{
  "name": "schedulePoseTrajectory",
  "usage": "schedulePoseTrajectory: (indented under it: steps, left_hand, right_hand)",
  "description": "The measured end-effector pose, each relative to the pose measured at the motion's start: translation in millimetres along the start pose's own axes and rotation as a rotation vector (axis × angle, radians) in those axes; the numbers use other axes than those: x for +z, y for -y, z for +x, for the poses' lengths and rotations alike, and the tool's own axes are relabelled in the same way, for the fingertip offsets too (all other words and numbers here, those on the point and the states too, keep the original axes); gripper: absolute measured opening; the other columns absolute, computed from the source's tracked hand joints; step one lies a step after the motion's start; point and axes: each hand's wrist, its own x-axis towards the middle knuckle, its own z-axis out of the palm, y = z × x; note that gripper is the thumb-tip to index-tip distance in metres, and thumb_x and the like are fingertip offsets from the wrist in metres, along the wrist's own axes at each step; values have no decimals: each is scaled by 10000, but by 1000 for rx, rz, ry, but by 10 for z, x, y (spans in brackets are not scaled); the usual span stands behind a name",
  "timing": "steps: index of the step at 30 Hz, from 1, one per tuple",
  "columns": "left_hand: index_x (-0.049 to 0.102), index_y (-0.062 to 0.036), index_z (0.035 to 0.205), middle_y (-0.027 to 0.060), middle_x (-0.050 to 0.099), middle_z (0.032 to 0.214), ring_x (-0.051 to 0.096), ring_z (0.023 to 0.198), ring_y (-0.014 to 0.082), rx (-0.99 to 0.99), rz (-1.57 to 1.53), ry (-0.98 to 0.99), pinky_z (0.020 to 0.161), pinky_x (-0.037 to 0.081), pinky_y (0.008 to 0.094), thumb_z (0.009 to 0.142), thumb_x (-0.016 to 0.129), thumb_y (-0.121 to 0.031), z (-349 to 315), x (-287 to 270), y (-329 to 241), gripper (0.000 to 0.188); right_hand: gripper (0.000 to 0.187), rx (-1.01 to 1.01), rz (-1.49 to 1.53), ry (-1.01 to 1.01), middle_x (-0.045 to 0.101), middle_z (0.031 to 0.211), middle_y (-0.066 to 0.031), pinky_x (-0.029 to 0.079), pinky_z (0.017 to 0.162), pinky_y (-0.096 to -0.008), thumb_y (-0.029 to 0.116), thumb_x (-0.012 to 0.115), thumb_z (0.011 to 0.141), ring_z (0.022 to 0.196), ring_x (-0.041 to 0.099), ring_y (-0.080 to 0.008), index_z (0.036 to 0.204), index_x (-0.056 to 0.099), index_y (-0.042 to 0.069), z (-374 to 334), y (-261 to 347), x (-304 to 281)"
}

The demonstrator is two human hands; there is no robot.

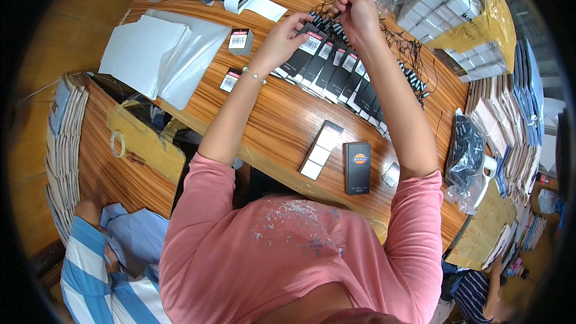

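Observation:
My left hand (282, 43) is at the far left end of an overlapping row of black hang tags (341, 75) with white and red labels. Its thumb and fingers grip the upper end of the leftmost black hang tag (305, 48). Farther right, my right hand (359, 17) is raised with its fingers pinched together. Thin black cords (329, 5) show at its fingertips; the exact hold is partly hidden. More black cords with small dark ends (414, 78) lie along the tags' far side. Nearer me are a black tag stack (357, 168) and a banded stack (322, 150).
Two small label stacks (240, 42) (230, 80) lie left of the row, beside white sheets (144, 54) and plastic. Bagged white boxes (474, 36) stand far right. A bag of black cords (465, 150) lies right. Folded garments (489, 114) and co-workers (111, 270) flank the table.

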Motion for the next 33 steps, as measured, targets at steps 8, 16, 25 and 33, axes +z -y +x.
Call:
schedulePoseTrajectory:
  steps: [8, 16, 25, 33]
  left_hand:
    - [588, -63, 1033, 51, 559, 886, 546, 717, 128, -13, 326, -69, 659, 458, 249, 732, 671, -96, 92, -11, 29, 314]
    - [657, -144, 980, 60, 525, 1030, 426, 979, 253, 146, 795, -127, 888, 367, 334, 697, 700, -240, 46, -28, -52, 302]
    - [650, -154, 1008, 62, 507, 1087, 437, 995, 260, 156, 849, -144, 892, 372, 339, 715, 682, -293, 49, -5, 30, 326]
    - [528, -112, 1176, 111, 489, 1159, 426, 1048, 297, 208, 670, -262, 931, 345, 358, 767, 641, -250, -202, 11, -234, 446]
  right_hand:
    - [64, 38, -29, -29, 422, 627, -25, 378, 519, -283, 74, 403, 915, 537, 381, -121, 912, 450, 30, 151, -107, -71]
    - [131, 43, -201, -67, 543, 679, -72, 441, 529, -286, 65, 368, 915, 574, 527, -156, 923, 485, 6, 252, -159, -159]
    - [138, 219, -285, -115, 592, 821, -92, 476, 648, -307, 98, 396, 901, 752, 609, -182, 960, 496, 23, 604, -254, -367]
    - [378, 248, -386, -299, 553, 1079, -185, 413, 818, -385, 151, 526, 829, 1018, 527, -265, 1155, 460, -28, 960, -218, -631]
